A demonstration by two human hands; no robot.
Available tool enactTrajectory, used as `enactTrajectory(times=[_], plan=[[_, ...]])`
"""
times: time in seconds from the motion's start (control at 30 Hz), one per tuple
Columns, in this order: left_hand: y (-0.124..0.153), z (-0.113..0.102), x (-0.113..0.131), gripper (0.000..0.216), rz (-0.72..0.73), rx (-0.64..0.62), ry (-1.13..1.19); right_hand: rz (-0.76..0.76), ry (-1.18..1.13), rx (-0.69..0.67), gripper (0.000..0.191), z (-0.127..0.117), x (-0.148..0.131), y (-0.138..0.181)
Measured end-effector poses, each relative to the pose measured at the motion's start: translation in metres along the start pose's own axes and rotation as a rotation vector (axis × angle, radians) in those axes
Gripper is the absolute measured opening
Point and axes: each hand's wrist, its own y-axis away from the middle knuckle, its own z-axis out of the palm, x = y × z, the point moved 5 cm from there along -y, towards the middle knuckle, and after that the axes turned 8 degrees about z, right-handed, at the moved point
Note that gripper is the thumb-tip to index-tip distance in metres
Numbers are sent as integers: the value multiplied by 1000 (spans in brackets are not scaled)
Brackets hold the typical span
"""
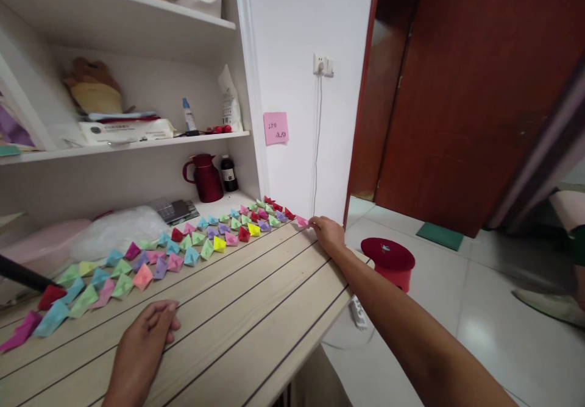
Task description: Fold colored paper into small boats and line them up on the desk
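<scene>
Several small folded paper shapes (192,245) in many colours lie in rows along the wooden desk (256,309). My right hand (328,231) reaches to the far end of the rows, and its fingertips pinch a pink folded paper (301,221) lying on the desk there. My left hand (153,325) rests near the front of the desk, fingers curled loosely, holding nothing that I can see.
White shelves (137,142) above the desk hold a red jug (205,178), a dark bottle (228,174) and packets. A clear plastic bag (114,227) lies at the back. A red stool (388,261) stands on the tiled floor beside the desk's edge; someone's foot shows far right.
</scene>
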Motion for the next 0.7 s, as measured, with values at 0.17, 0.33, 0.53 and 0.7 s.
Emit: enactTrajectory(times=[0.17,0.33,0.53,0.7], plan=[[-1,-1,-1,46,0,4,-19,37,21,-6,26,0,2,-3],[-1,0,-2,45,7,-11,-32,51,28,-28,24,3,5,-7],[-2,0,-8,45,-13,-21,-29,56,21,-46,24,7,7,-12],[-2,0,-6,47,-10,-2,-7,42,12,-55,23,10,8,-14]])
